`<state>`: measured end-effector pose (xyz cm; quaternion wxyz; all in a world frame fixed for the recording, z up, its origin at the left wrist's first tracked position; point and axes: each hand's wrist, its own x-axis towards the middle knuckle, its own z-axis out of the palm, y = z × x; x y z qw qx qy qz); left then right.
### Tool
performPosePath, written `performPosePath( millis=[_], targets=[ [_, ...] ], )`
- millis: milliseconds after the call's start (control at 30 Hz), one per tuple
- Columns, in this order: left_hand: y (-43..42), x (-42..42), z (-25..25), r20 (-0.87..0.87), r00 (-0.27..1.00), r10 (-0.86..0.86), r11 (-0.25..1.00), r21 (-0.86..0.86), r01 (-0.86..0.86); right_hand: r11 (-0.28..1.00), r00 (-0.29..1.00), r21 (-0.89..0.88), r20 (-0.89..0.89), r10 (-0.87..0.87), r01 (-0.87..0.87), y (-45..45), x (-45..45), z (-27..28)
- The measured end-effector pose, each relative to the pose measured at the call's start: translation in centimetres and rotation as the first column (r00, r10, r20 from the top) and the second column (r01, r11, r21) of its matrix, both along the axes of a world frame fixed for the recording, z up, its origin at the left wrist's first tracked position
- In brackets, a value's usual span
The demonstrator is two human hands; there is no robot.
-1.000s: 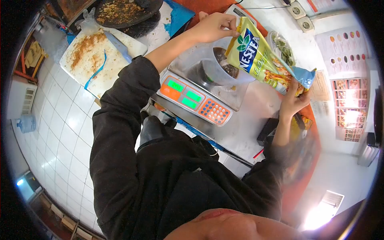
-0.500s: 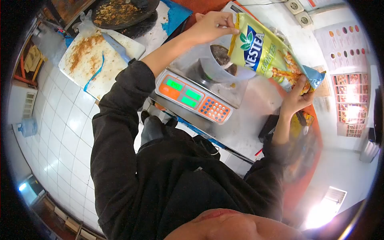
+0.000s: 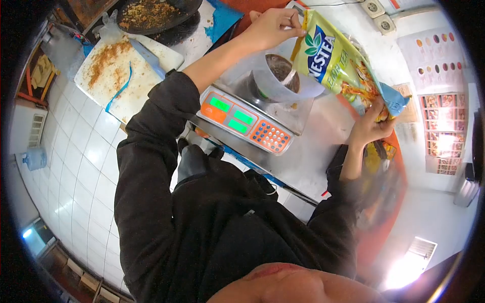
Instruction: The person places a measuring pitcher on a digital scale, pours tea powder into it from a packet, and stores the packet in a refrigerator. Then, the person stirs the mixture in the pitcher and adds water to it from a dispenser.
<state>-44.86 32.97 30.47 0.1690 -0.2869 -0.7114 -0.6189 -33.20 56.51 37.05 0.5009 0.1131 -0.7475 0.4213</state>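
Observation:
My left hand (image 3: 275,29) pinches the upper left corner of a yellow-green Nestea pouch (image 3: 331,60). Its blue end is gripped by my right hand (image 3: 373,126). The pouch is tilted, its left edge over a translucent plastic tub (image 3: 308,89) with dark contents. A pale streak (image 3: 289,77) shows at the tub's mouth, beside the pouch; whether it is falling powder I cannot tell. Beneath the tub is the metal platform of an orange and white digital scale (image 3: 242,121) with three lit green displays, its digits too blurred to read.
At the left, a white cutting board (image 3: 108,76) holds brown crumbs, a blue strip and a blue-grey knife (image 3: 146,58). A dark pan (image 3: 156,15) with crumbly food stands behind it. Power sockets (image 3: 379,15) sit at the upper right.
Both hands still hold the pouch, which has shifted slightly right since the first frame. More of the tub's inside shows, and the pale streak is clearer. The right hand has rotated a little.

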Motion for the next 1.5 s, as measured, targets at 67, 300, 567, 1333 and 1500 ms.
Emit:
performPosePath(
  millis=[67,300,567,1333,1500],
  targets=[
    [-0.1,0.1,0.0,-0.002,0.996,0.093,0.99,-0.11,-0.093,0.998,1.0,0.059,-0.002,0.005,-0.005,-0.1,0.6,-0.2],
    [-0.1,0.8,0.8,-0.009,0.998,0.056,0.997,-0.054,-0.056,0.992,1.0,0.124,0.011,0.023,-0.024,0.8,0.1,-0.3],
    [-0.6,0.5,0.0,-0.047,0.992,0.12,0.989,-0.082,-0.123,0.993,0.993,0.114,0.119,-0.002,-0.012,0.9,0.0,-0.5],
    [-0.3,1.0,1.5,-0.008,0.982,0.191,0.975,-0.117,-0.191,0.998,0.997,-0.046,-0.077,0.029,-0.033,0.0,-0.1,-1.5],
    [-0.2,1.1,1.5,-0.063,0.975,0.213,0.96,-0.174,-0.221,0.998,1.0,-0.065,-0.015,-0.019,0.018,0.5,0.5,-2.5]
  ],
)
